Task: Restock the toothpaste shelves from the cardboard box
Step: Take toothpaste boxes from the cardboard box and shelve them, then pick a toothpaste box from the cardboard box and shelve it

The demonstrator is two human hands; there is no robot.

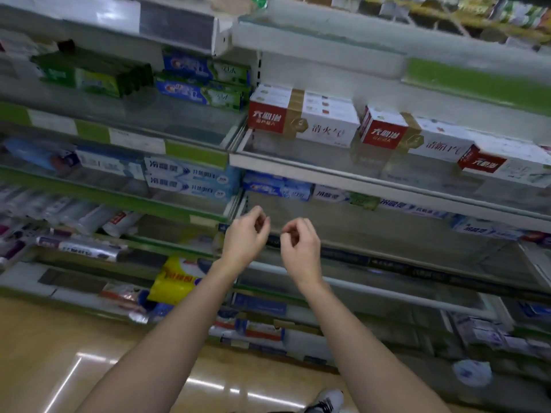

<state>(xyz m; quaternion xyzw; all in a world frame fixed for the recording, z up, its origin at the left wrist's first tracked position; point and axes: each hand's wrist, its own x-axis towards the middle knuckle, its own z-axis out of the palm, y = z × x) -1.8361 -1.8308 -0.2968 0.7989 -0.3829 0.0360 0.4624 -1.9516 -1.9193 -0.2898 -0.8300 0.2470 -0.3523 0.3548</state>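
Observation:
Both my hands hang in front of the shelving, side by side and a little apart. My left hand (246, 234) has its fingers loosely curled and holds nothing. My right hand (299, 242) is curled the same way and is also empty. Behind them runs a shelf (387, 231) with blue and white toothpaste boxes (277, 187) along its back. One shelf up stand red and white toothpaste boxes (304, 116). The cardboard box is not in view.
Left bay holds green toothpaste boxes (92, 74), blue ones (205, 84) and pale blue ones (190, 180). A yellow pack (176, 281) lies on a low shelf. Wooden floor (44, 347) lies below, with my shoe (328, 400) at the bottom edge.

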